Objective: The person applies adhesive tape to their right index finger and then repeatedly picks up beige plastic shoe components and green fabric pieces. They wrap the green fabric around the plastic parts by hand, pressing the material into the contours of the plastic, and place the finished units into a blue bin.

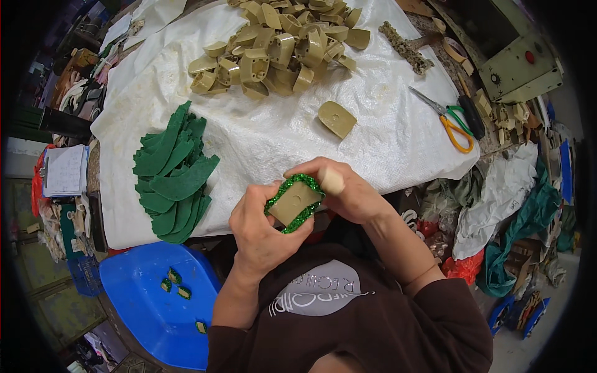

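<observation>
While our left hand point(266, 225) pinches the heel point(293, 205) over the near edge of the sheet point(267, 140), our right hand point(349, 194) curls around its far side; uneven pressure could pucker the glittery wrap point(307, 216).

Worn on head, left fisheye of pair. Looks steeply down at close range, past brown T-shirt point(379, 317) onto white woven sheet point(267, 143).
</observation>
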### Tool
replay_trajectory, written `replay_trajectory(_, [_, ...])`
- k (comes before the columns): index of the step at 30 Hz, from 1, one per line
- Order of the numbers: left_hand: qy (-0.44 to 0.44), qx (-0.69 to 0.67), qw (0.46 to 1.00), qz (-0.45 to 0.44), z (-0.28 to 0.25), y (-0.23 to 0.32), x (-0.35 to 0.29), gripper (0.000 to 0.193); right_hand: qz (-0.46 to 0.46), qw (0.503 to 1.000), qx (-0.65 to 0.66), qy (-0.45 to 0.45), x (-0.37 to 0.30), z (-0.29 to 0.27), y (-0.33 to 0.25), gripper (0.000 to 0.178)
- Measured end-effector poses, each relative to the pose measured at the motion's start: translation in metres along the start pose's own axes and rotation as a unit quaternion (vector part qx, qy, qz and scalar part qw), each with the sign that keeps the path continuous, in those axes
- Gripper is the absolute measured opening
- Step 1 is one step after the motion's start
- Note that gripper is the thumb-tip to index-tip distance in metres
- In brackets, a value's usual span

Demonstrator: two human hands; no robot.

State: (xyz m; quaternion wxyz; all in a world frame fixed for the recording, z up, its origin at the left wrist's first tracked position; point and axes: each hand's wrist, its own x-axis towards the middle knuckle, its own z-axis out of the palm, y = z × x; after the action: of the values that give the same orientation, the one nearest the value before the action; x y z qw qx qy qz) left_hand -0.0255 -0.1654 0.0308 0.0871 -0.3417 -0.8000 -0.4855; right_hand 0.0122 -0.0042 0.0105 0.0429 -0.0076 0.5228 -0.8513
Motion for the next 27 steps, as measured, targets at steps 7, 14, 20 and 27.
replay_trajectory(7, [0.075,0.131,0.988,0.017,0.016,0.016,0.000,0.047,-0.074,0.983,-0.157,0.064,-0.004,0.015,-0.004,0.031])
replay_trajectory(14, [0.105,0.112,0.987,0.037,0.017,0.007,0.006,0.040,-0.019,0.982,0.188,0.022,-0.001,0.018,0.009,0.042])
replay_trajectory(20, [0.112,0.136,0.984,-0.015,0.017,0.006,-0.001,0.048,-0.097,0.967,-0.220,0.083,-0.002,0.030,0.006,0.039])
replay_trajectory(27, [0.126,0.097,0.987,-0.024,0.006,-0.001,-0.002,0.043,-0.125,0.950,-0.271,0.092,-0.002,0.042,0.010,0.041])
